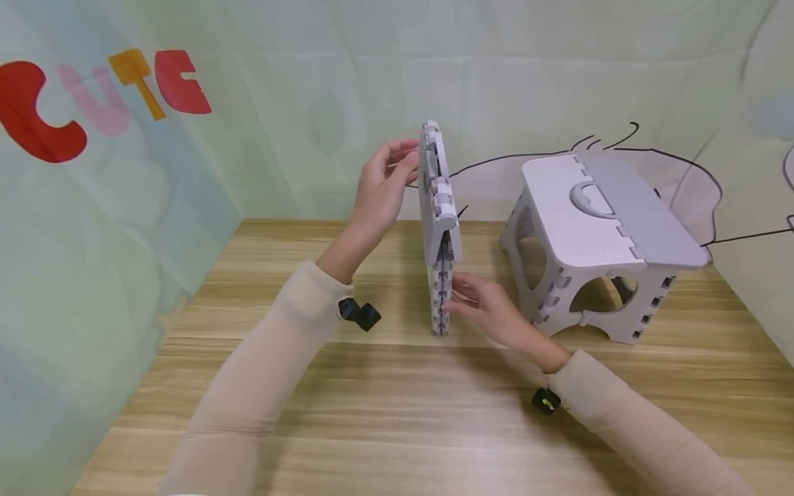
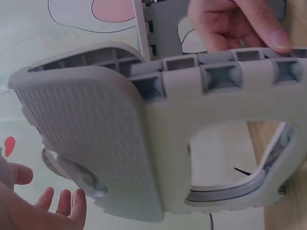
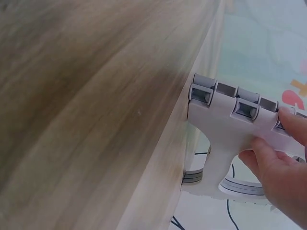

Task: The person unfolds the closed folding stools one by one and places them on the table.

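Note:
A folded grey-and-white folding stool (image 1: 438, 227) stands upright on its edge on the wooden tabletop. My left hand (image 1: 386, 179) is beside its upper part, fingers loosely bent. In the left wrist view the fingers (image 2: 64, 203) are near the seat's handle cutout, with no clear contact. Lower down, my right hand (image 1: 486, 306) holds the near edge of the folded legs. The right wrist view shows that thumb (image 3: 292, 123) on the hinged edge and the fingers at the leg opening. To the right stands a second folding stool (image 1: 595, 213), unfolded on its legs.
A printed cloth backdrop (image 1: 310, 89) with coloured letters hangs behind and to the left of the tabletop (image 1: 397, 413). Small black cameras sit on both wrists. The unfolded stool is close to the right hand's far side.

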The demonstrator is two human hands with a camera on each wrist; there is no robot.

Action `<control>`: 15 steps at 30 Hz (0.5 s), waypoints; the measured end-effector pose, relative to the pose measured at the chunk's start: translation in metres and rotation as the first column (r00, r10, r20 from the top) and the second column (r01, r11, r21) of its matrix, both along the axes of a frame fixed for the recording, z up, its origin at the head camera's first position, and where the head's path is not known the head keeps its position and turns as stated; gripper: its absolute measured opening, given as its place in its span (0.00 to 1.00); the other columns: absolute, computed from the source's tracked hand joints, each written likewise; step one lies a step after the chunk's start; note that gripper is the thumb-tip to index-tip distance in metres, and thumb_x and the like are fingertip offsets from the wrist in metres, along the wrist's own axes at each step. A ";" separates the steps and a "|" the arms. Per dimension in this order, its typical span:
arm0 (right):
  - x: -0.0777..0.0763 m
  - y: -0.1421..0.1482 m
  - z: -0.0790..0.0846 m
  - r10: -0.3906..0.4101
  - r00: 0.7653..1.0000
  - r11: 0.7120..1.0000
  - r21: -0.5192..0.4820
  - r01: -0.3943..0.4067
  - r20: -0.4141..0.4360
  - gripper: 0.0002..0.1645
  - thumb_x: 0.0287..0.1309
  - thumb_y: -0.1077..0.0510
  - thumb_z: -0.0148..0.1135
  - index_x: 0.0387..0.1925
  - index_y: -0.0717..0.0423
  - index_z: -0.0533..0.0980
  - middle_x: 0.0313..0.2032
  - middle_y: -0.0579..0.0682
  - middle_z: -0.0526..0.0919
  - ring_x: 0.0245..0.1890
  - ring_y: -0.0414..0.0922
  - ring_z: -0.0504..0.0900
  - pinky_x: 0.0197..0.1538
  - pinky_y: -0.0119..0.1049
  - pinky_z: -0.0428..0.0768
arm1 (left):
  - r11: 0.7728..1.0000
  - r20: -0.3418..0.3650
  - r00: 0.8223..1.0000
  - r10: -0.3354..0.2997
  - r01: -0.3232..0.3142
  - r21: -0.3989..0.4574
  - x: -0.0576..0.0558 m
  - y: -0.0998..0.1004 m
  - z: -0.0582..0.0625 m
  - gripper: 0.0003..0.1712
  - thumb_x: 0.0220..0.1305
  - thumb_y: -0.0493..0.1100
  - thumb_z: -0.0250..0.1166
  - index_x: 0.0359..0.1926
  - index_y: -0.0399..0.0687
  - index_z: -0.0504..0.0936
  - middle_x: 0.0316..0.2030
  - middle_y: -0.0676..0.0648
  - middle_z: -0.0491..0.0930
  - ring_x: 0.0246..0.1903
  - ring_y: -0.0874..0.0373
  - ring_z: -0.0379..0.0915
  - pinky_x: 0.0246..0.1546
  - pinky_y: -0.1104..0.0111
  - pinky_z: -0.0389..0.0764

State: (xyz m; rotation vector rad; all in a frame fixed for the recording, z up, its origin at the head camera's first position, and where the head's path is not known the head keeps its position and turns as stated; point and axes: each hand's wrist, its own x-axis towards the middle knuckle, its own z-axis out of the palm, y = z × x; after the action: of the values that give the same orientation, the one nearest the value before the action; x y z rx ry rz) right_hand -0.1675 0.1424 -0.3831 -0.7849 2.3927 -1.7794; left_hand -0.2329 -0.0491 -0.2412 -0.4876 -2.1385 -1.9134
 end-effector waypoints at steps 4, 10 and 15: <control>0.001 0.000 0.001 0.003 1.000 1.000 0.007 -0.003 0.000 0.28 0.59 0.72 0.65 0.60 0.78 0.68 0.57 0.73 0.75 0.59 0.63 0.76 0.59 0.41 0.77 | 0.999 0.068 0.998 -0.001 -0.003 0.052 0.000 -0.011 -0.015 0.19 0.78 0.40 0.51 0.62 0.32 0.70 0.57 0.35 0.75 0.53 0.45 0.74 0.55 0.66 0.79; 0.001 0.000 0.002 0.007 1.000 1.000 0.009 -0.007 0.009 0.27 0.60 0.71 0.64 0.60 0.78 0.69 0.57 0.72 0.75 0.59 0.63 0.76 0.59 0.40 0.76 | 0.998 0.183 0.982 -0.041 0.030 0.063 0.006 -0.023 -0.041 0.19 0.76 0.32 0.47 0.64 0.29 0.67 0.56 0.33 0.74 0.55 0.43 0.74 0.57 0.62 0.78; 0.000 0.000 0.002 0.006 1.000 1.000 0.006 -0.006 0.014 0.28 0.60 0.72 0.64 0.60 0.78 0.68 0.58 0.73 0.75 0.59 0.63 0.75 0.60 0.40 0.76 | 0.991 0.248 0.962 -0.114 0.127 -0.036 0.013 -0.031 -0.062 0.29 0.66 0.25 0.48 0.69 0.32 0.63 0.61 0.32 0.72 0.59 0.42 0.72 0.58 0.58 0.77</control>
State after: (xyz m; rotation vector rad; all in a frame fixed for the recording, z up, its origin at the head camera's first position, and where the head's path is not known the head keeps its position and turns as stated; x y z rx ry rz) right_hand -0.1675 0.1421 -0.3815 -0.7761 2.3833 -1.7683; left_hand -0.2199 -0.0802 -0.3031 -0.4182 -2.3666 -2.0854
